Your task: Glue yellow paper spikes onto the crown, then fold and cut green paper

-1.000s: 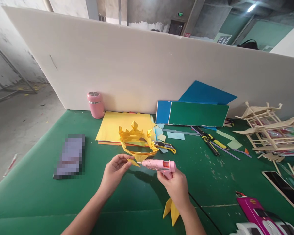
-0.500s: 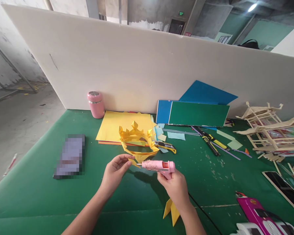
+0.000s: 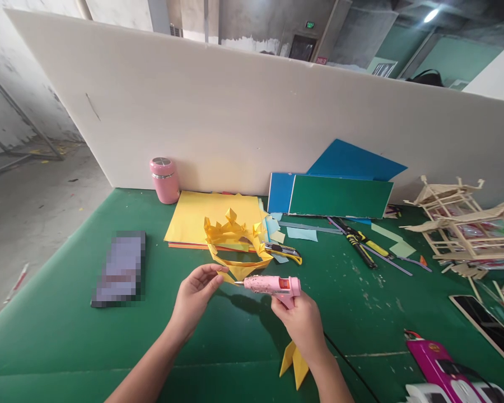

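My right hand (image 3: pixel 300 322) is wrapped round the handle of a pink hot glue gun (image 3: pixel 269 284), its nozzle pointing left. Between the thumb and fingers of my left hand (image 3: pixel 199 291) is a small folded yellow paper piece (image 3: pixel 227 277), and the nozzle tip is at its edge. Just beyond, a yellow paper crown (image 3: pixel 239 263) with folded points stands on the green table. Two or so more folded yellow pieces (image 3: pixel 294 364) lie below my right wrist, partly hidden by it.
Yellow paper sheets (image 3: pixel 214 210) and a utility knife (image 3: pixel 283 252) lie behind the crown. Left are a phone (image 3: pixel 121 268) and a pink flask (image 3: pixel 165 182). Pliers (image 3: pixel 361 246), a wooden stick model (image 3: pixel 470 224) and a magenta box (image 3: pixel 439 366) are right. A black cord (image 3: pixel 348 361) runs beneath my right arm.
Almost nothing differs. My left hand with the paper piece has shifted very slightly left, and the glue gun has moved a touch to the right.
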### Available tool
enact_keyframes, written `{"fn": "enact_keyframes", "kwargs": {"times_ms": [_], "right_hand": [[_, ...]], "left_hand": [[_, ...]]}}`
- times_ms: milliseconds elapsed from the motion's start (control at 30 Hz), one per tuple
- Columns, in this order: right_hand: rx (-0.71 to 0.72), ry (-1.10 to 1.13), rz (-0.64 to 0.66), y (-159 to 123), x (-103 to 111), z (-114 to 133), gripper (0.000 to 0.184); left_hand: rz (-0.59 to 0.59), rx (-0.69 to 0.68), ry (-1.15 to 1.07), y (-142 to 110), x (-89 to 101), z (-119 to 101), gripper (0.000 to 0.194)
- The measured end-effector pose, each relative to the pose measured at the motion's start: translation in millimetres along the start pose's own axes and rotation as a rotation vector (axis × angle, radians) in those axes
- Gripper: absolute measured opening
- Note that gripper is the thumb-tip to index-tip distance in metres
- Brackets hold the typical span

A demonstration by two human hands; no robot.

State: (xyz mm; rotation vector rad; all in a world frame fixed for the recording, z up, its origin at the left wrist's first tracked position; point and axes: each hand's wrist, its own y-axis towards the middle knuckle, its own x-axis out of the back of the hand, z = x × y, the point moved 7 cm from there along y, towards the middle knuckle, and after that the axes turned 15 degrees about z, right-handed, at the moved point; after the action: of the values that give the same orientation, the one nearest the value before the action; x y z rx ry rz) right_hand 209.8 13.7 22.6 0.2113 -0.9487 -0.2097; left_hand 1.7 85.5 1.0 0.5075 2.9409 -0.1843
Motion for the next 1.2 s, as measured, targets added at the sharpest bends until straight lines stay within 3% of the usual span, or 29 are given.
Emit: {"fn": "enact_keyframes", "kwargs": {"times_ms": [767, 900, 1100, 1200], "right_hand": [[-0.088, 0.084, 0.013, -2.0, 1.7, -11.9, 0.025], [-0.181, 0.265, 0.054, -1.3, 6.0, -22.1, 0.022], [-0.409, 0.539, 0.149, -1.4, 7.0, -54.7, 0.042], [-0.498, 0.548, 0.104, -4.1, 11.3, -74.2, 0.051]], "left_hand": [[-0.026, -0.024, -0.034, 0.4, 2.2, -3.7, 0.032], [-0.046, -0.031, -0.059, -0.9, 4.1, -5.2, 0.034], [-0.050, -0.007, -0.138, -2.0, 3.7, -3.6, 0.035], [-0.047, 0.000, -0.155, -1.8, 2.6, -2.7, 0.035]]}}
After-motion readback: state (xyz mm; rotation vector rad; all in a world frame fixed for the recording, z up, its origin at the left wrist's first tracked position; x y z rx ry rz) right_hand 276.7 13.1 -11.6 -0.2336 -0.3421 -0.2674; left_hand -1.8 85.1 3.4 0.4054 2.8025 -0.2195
